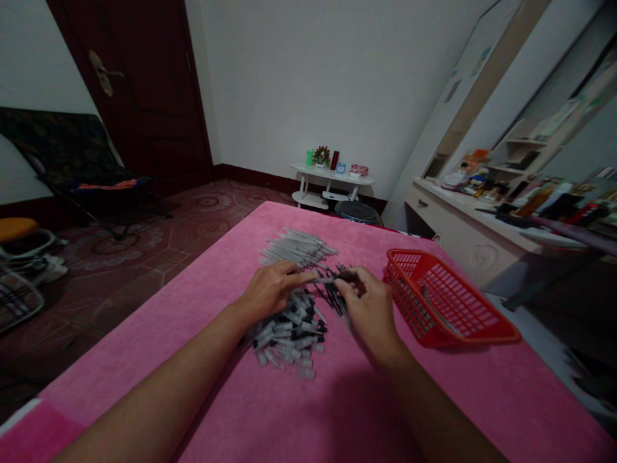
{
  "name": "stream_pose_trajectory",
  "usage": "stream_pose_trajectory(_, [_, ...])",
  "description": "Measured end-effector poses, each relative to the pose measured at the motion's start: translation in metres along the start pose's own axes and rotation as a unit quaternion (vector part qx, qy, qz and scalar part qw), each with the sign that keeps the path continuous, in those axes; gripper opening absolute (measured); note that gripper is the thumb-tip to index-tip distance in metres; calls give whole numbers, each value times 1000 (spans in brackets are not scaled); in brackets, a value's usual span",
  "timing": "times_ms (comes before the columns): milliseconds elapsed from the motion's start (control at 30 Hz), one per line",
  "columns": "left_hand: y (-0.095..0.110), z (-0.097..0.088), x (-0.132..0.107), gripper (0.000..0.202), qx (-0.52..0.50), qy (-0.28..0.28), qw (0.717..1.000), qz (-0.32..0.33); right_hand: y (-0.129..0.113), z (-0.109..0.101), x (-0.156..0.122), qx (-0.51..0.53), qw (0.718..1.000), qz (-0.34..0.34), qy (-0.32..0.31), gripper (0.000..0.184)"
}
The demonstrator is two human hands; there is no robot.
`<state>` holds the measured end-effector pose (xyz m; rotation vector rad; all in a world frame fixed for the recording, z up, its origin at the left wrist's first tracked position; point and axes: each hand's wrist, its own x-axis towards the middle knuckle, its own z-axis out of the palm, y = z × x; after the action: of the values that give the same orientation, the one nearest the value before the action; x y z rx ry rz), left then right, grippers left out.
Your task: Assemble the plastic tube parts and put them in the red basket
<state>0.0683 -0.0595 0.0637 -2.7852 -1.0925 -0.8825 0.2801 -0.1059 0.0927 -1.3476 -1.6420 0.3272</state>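
Observation:
A pale, slim pen barrel [324, 280] spans the gap between my two hands above the table. My left hand [274, 289] pinches its left end, fingers pointing right. Closed around its other end is my right hand [370, 307]; whatever else those fingers cover is hidden. Beneath the hands lies a loose bunch of thin dark pen refills [330, 297]. Clear pen caps with black parts [289, 334] are heaped below my left hand. Just beyond the hands, several translucent pen barrels [299, 246] lie roughly side by side.
A red plastic basket [418, 316] stands on the pink-covered table [216, 379], right of my right hand, with something curved inside. Past the far edge are a round dark stool [357, 212] and a small white stand [308, 172]. A cluttered dresser [477, 222] stands at right, a folding chair [62, 154] at left.

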Motion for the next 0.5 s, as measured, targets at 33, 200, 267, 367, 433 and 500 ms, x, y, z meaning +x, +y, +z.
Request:
stream_pose_trajectory(33, [0,0,0,64,5,-3,1000,1,0,-1,0,-28,1000,-4,-11,13])
stream_pose_trajectory(200, [-2,1,-1,67,34,-38,999,10,2,-7,0,-194,977,-6,-86,24])
stream_pose_trajectory(267, [-3,2,-2,68,37,-47,998,13,4,-6,0,-222,970,0,-102,30])
stream_pose_trajectory(367, [-3,3,-2,68,34,-51,998,16,9,-3,0,-201,972,9,-118,43])
stream_pose_trajectory(433, [-3,3,-1,68,31,-51,998,18,13,-2,1,-170,977,21,-125,51])
stream_pose_trajectory(500, [-3,3,-1,67,31,-46,998,15,16,-2,2,-145,982,29,-119,52])
